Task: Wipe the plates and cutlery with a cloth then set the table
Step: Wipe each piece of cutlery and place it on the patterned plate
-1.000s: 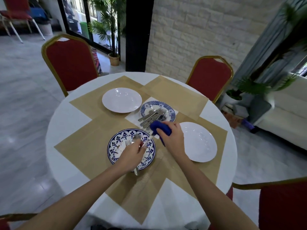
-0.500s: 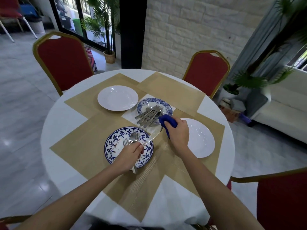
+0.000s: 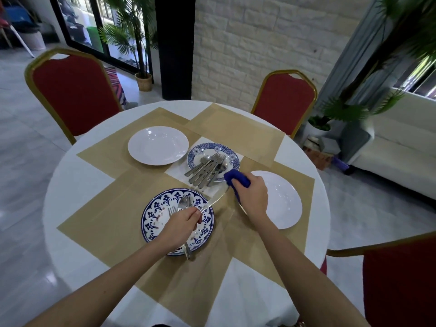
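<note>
Round table [image 3: 77, 175], right hand [image 3: 253, 199] gripping blue cloth [image 3: 236, 180] (slid toward knife [image 3: 213, 200] tip), left hand [image 3: 181, 224] clutching cutlery [image 3: 185, 202].

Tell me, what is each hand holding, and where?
Left hand pinches a silver utensil near one end; right hand grips a bunched blue cloth around its middle.

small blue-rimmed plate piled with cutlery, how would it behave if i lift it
Probably heavy for its size: the small blue-rimmed plate carries a heap of steel cutlery. Handles overhang its near rim, so tilting may spill them.
</note>
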The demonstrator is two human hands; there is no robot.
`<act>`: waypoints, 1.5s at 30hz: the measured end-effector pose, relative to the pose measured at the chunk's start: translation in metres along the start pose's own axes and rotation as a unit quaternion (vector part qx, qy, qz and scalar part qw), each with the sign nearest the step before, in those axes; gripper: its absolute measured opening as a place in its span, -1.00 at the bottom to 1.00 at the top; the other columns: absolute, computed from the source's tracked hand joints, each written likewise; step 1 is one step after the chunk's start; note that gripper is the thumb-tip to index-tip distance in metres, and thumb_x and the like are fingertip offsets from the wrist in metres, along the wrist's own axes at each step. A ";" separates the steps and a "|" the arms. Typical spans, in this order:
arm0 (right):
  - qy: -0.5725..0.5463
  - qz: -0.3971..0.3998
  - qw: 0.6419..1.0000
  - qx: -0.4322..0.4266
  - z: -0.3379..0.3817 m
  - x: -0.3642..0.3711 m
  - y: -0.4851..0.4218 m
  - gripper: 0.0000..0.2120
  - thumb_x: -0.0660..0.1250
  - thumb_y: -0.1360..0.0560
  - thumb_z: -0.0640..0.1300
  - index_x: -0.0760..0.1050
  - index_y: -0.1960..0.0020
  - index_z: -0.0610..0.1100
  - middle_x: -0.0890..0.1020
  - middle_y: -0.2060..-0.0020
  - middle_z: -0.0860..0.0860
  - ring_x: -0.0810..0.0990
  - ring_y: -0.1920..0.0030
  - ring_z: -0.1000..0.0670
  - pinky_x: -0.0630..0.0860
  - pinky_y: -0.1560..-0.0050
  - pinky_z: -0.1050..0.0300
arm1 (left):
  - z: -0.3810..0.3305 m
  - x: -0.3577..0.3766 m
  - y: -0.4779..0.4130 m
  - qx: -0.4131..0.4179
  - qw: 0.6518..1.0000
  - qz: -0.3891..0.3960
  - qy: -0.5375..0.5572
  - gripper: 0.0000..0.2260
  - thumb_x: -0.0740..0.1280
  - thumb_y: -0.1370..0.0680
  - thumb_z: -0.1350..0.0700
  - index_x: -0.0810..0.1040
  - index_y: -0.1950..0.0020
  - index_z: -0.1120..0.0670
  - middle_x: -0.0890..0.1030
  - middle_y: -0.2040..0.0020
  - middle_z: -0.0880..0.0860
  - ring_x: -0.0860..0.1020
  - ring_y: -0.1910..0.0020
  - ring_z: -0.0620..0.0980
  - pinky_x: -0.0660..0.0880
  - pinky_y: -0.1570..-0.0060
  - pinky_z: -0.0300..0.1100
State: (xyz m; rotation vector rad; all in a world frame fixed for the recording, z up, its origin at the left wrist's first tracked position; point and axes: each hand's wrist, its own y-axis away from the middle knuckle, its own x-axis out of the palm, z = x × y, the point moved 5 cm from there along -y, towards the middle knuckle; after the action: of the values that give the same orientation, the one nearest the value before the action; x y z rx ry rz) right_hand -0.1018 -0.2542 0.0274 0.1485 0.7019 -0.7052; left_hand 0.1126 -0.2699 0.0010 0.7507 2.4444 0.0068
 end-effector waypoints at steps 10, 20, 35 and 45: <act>-0.142 0.031 0.979 0.145 -0.032 0.025 0.035 -0.91 0.36 -0.48 0.00 0.53 0.03 0.05 0.63 0.15 0.05 0.59 0.11 -0.01 0.52 0.06 0.04 | 0.007 -0.012 -0.078 -0.126 0.988 -0.009 0.083 -0.71 0.05 -0.66 0.11 0.56 -0.07 0.09 0.41 0.31 0.05 0.29 0.48 -0.07 0.23 0.49 -0.21; -0.114 0.079 0.976 0.170 -0.039 0.054 0.062 -0.85 0.40 -0.47 0.00 0.55 0.02 -0.03 0.63 0.14 0.02 0.60 0.12 -0.01 0.54 0.06 0.07 | 0.017 -0.036 -0.156 0.007 0.950 -0.057 -0.307 -0.77 0.12 -0.61 0.16 0.52 -0.12 0.22 0.54 0.04 0.21 0.55 0.09 0.17 0.43 0.21 -0.05; 0.063 0.106 0.990 0.067 -0.026 0.070 0.061 -0.69 0.39 -0.46 0.07 0.55 -0.18 0.04 0.52 0.03 0.09 0.51 0.06 0.08 0.46 0.01 0.16 | 0.026 -0.023 -0.191 0.069 0.952 -0.020 -0.299 -0.62 0.24 -0.55 0.27 0.38 -0.38 0.18 0.45 -0.19 0.23 0.47 -0.14 0.23 0.46 -0.09 0.10; 0.105 0.157 0.982 -0.012 -0.017 0.075 0.057 -0.65 0.38 -0.46 0.10 0.54 -0.22 0.05 0.52 -0.01 0.07 0.51 0.02 0.08 0.46 0.04 0.18 | 0.038 -0.047 -0.122 0.102 0.951 -0.087 -0.277 -0.77 0.24 -0.56 0.19 0.47 -0.21 0.17 0.51 -0.11 0.15 0.48 -0.06 0.15 0.45 0.09 -0.03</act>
State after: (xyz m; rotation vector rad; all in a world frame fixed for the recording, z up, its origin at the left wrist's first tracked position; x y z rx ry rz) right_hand -0.0339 -0.2459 -0.0386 0.3077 0.8664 -0.3801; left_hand 0.1016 -0.4026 -0.0261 0.5266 1.9738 -0.4704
